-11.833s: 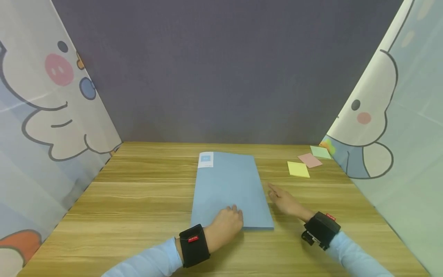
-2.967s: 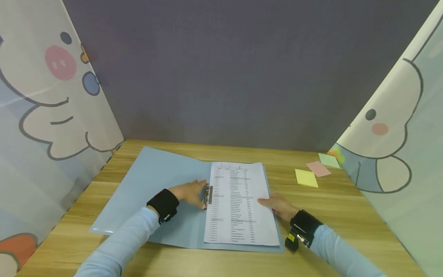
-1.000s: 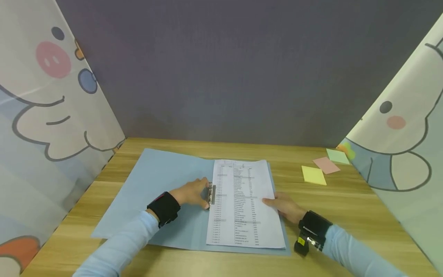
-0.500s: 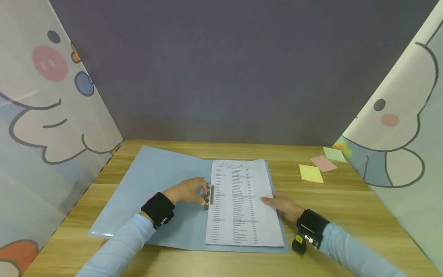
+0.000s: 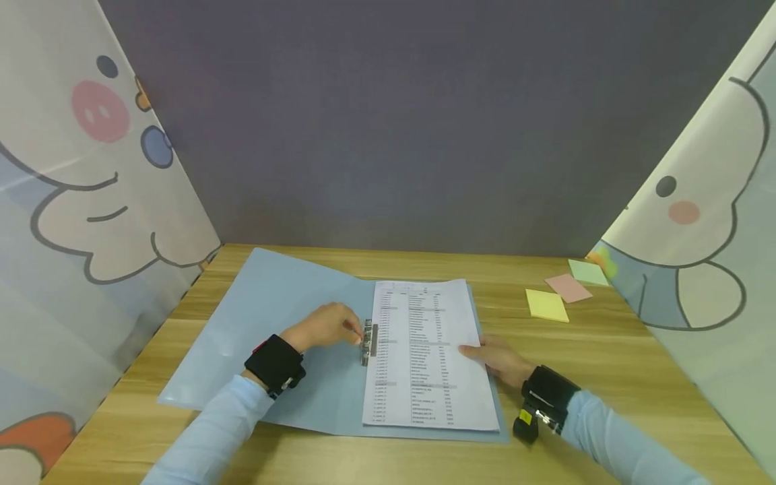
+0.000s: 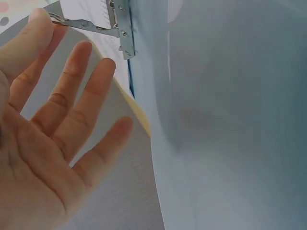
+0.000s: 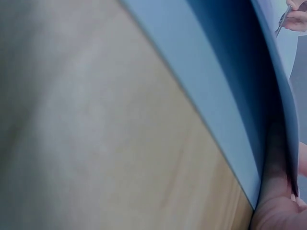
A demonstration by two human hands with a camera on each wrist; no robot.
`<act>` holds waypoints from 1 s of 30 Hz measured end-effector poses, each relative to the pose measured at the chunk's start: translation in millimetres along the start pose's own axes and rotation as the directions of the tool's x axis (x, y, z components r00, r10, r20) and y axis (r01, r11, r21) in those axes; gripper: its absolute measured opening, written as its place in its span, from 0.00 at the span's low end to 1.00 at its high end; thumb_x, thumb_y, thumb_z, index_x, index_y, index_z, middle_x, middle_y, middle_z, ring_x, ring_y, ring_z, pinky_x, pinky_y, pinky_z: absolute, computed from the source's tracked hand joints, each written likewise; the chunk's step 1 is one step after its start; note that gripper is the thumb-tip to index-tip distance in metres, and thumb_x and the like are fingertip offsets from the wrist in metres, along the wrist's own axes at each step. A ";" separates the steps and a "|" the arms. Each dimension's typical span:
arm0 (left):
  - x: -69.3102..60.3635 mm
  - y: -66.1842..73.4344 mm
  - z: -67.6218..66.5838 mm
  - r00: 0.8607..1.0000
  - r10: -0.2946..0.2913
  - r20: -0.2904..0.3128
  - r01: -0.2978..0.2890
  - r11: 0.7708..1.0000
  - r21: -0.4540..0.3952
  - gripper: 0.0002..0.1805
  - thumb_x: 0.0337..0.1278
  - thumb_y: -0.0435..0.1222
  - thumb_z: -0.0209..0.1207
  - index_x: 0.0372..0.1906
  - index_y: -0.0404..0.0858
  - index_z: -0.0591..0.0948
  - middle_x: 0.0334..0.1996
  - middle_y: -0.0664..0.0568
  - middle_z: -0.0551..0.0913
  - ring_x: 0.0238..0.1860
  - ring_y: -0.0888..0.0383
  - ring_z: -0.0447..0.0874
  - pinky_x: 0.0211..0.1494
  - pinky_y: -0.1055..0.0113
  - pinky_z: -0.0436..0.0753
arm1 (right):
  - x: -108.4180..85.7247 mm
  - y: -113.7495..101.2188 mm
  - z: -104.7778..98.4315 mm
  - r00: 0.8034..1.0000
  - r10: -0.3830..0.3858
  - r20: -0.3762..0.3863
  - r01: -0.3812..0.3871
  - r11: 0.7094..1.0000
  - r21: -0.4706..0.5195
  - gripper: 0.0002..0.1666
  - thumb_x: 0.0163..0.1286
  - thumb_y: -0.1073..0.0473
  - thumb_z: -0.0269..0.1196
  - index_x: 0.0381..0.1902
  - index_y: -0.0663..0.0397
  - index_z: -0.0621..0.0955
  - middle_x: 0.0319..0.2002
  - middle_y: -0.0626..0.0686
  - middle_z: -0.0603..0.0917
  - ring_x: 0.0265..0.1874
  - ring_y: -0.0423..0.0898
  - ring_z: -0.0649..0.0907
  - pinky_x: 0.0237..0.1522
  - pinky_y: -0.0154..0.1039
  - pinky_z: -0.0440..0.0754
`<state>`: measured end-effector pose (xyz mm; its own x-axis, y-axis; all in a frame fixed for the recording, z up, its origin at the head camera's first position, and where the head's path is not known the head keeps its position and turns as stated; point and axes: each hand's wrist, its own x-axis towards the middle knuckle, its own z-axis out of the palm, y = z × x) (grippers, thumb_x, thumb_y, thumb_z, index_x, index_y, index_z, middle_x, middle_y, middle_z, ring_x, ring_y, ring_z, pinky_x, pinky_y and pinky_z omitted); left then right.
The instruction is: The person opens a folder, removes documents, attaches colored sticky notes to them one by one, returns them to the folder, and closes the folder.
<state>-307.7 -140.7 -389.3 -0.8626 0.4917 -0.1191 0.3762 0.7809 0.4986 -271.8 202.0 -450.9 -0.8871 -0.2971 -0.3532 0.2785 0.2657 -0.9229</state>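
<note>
A light blue folder [image 5: 285,289] lies open on the table, printed sheets [image 5: 424,377] on its right half. At the sheets' left edge sits a metal clip [image 5: 366,347]. My left hand [image 5: 321,327] pinches the clip's metal lever [image 6: 88,25] between thumb and index finger, as the left wrist view shows, while its other fingers stay spread. My right hand [image 5: 498,360] holds the sheets at their right edge, thumb on top. In the right wrist view a finger [image 7: 278,167] reaches under the slightly raised paper edge [image 7: 287,96].
Yellow [image 5: 547,305], pink [image 5: 568,287] and green [image 5: 588,272] sticky notes lie at the table's back right. A dark grey panel [image 5: 424,135] stands behind the wooden table [image 5: 388,461]. Cartoon-printed curtains [image 5: 60,323] flank both sides.
The folder, closed at first, is now open. My left hand has gone from spanning the clip with thumb and fingers to pinching its lever. My right hand keeps its hold on the sheets.
</note>
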 end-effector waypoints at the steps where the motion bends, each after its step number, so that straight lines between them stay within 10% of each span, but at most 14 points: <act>1: -0.5 0.0 -0.2 1.000 0.007 -0.007 -0.007 1.000 0.001 0.02 0.46 0.38 0.66 0.28 0.46 0.85 0.33 0.60 0.83 0.38 0.60 0.76 0.43 0.61 0.75 | -0.2 -0.1 0.2 1.000 0.001 -0.001 -0.001 1.000 -0.001 0.28 0.66 0.53 0.57 0.55 0.71 0.69 0.38 0.56 0.85 0.33 0.47 0.85 0.34 0.39 0.81; 17: 15.2 5.4 -0.5 0.965 0.162 -0.207 -0.141 0.984 0.112 0.07 0.61 0.35 0.51 0.32 0.39 0.80 0.15 0.58 0.68 0.14 0.66 0.61 0.19 0.74 0.60 | 0.6 -2.4 -2.5 1.000 0.003 0.012 -0.003 1.000 -0.012 0.27 0.66 0.54 0.56 0.56 0.69 0.69 0.40 0.57 0.84 0.35 0.47 0.85 0.35 0.39 0.81; 30: 58.5 -4.8 2.2 0.973 0.048 -0.225 -0.011 0.987 0.163 0.09 0.62 0.35 0.49 0.31 0.39 0.78 0.19 0.54 0.72 0.18 0.61 0.64 0.23 0.71 0.62 | 2.7 2.0 -1.3 1.000 -0.002 0.001 0.002 1.000 0.003 0.27 0.67 0.54 0.56 0.58 0.67 0.69 0.43 0.58 0.84 0.37 0.48 0.85 0.37 0.40 0.81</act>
<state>-359.2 -114.8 -400.6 -0.8974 0.4294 0.1015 0.4360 0.8277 0.3535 -274.1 203.0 -453.5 -0.8874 -0.2983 -0.3515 0.2780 0.2620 -0.9242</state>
